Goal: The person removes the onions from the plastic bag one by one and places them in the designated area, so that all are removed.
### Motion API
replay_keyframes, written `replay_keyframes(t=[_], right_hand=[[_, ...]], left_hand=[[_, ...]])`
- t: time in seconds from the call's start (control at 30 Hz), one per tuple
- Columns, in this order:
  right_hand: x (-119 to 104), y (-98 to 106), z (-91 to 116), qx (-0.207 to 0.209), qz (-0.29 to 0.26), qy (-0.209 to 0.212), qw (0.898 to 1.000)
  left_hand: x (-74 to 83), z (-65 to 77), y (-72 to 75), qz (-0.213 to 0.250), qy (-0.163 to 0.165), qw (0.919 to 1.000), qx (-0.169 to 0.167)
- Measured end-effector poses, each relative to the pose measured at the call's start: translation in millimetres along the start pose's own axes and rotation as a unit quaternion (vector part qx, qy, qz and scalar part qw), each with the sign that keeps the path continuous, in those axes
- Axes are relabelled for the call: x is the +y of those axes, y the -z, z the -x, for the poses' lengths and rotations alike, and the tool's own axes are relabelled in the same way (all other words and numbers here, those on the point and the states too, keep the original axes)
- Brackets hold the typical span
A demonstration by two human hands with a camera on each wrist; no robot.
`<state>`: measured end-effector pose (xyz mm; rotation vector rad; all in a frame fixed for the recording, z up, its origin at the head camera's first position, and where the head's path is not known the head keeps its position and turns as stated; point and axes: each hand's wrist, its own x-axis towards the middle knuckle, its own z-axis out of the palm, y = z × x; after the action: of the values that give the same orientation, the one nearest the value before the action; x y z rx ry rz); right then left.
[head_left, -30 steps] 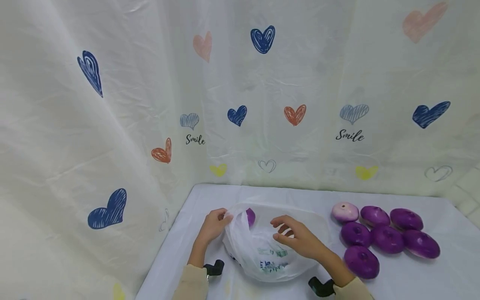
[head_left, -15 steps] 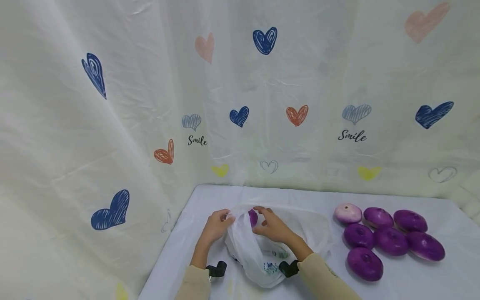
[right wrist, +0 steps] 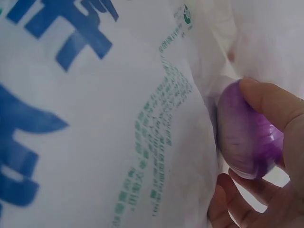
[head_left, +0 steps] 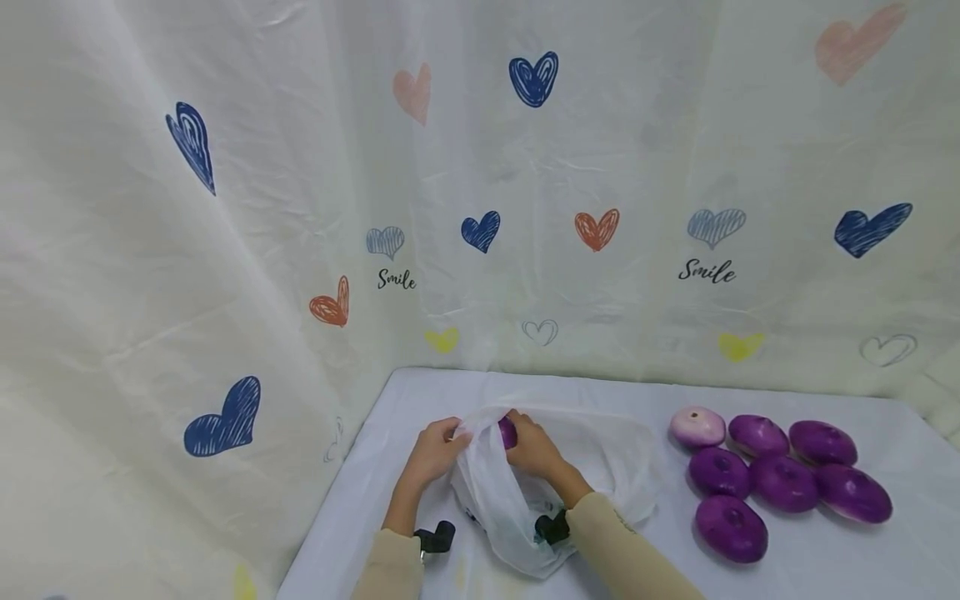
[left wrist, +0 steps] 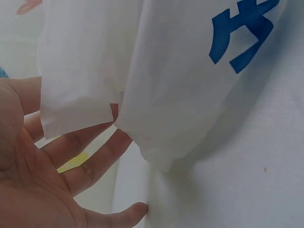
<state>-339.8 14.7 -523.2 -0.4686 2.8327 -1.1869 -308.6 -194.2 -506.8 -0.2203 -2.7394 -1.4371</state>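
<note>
A white plastic bag (head_left: 491, 500) with blue and green print lies on the white-covered table, its mouth raised on the left side. My left hand (head_left: 435, 454) holds the bag's edge there; in the left wrist view several fingers spread behind the hanging plastic (left wrist: 175, 80). Inside the opening, my right hand (head_left: 536, 450) grips a purple onion (right wrist: 247, 135), thumb on top and fingers beneath. From the head, only a purple sliver of that onion shows between the bag's fold and the hand.
Several purple onions (head_left: 783, 482) and one paler, pinkish onion (head_left: 697, 427) sit grouped on the right of the table (head_left: 810, 558). Behind and to the left hangs a white curtain (head_left: 645, 150) printed with hearts.
My right hand has moved left from over the bag's middle into its opening and taken hold of the onion there. My left hand stays on the bag's edge.
</note>
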Motion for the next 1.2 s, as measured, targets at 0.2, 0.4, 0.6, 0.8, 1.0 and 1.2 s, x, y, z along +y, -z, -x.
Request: replay_keyframes(t=[0.2,0.4,0.6,0.8,1.0,1.2], right_hand=[[0.4,1.5,7.4,0.019,-0.013,-0.009,1.0],[0.9,18.1,25.1,0.012,-0.016,-0.007,1.0],[2.7,44.2,50.4,0.007,-0.018,-0.005,1.0],[3.0,77.4,75.9,0.0,-0.041,0.027,0.999],[11.0,107.1,99.1,0.004,-0.068,0.074,0.995],[28.8,134.8,122.5,0.044,-0.071,0.096,0.992]], left_hand=[[1.3,-1.4,-0.8,-0.001,-0.008,1.0,-0.003],[1.6,-1.3,-1.0,-0.006,-0.006,1.0,0.0],[1.2,-0.6,0.4,-0.005,-0.001,1.0,0.002],[1.7,0.0,2.7,-0.008,0.01,0.9999,0.001],[1.8,-0.5,2.4,-0.015,0.009,0.9998,0.002],[0.2,-1.8,0.9,-0.017,0.014,0.9998,0.0]])
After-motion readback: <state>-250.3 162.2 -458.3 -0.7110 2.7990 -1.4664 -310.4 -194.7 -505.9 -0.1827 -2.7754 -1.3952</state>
